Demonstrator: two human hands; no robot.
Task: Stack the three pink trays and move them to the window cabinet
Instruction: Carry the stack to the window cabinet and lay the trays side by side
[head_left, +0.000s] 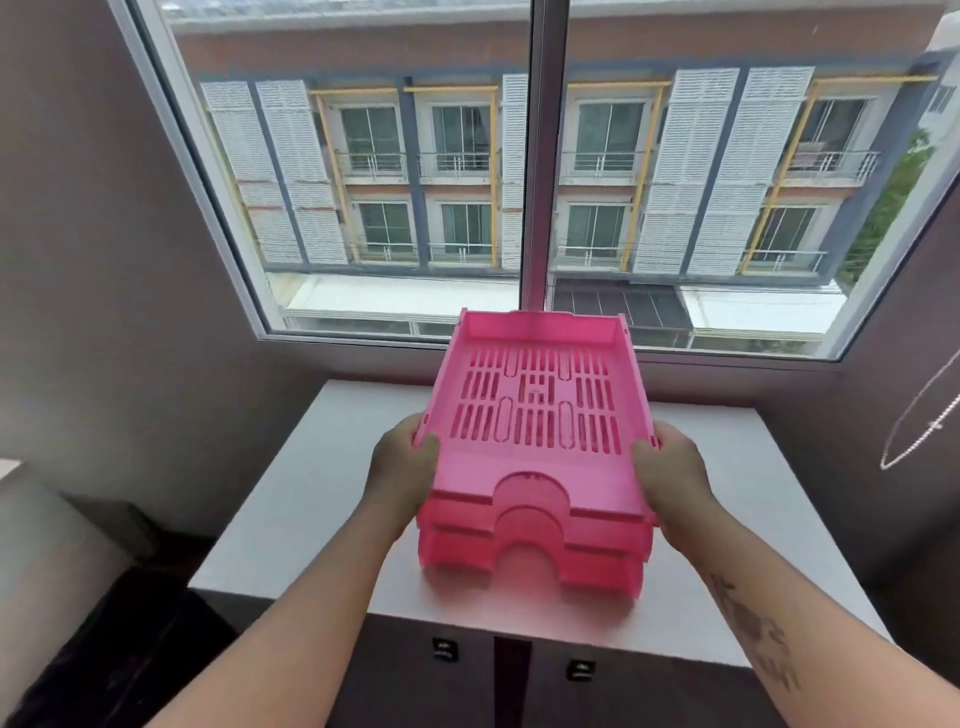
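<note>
The stacked pink trays (535, 447) are clamped between left fingers (428, 447) and right fingers (641, 452), long axis toward twelve o'clock, over the window cabinet (291, 499).

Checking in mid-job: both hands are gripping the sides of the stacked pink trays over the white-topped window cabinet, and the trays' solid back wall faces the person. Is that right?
Not quite. The head view shows the pink trays turned the other way: the arched cut-out front faces the person, and the back wall is toward the window. The rest holds: the left hand and right hand grip the sides over the white-topped cabinet.
</note>
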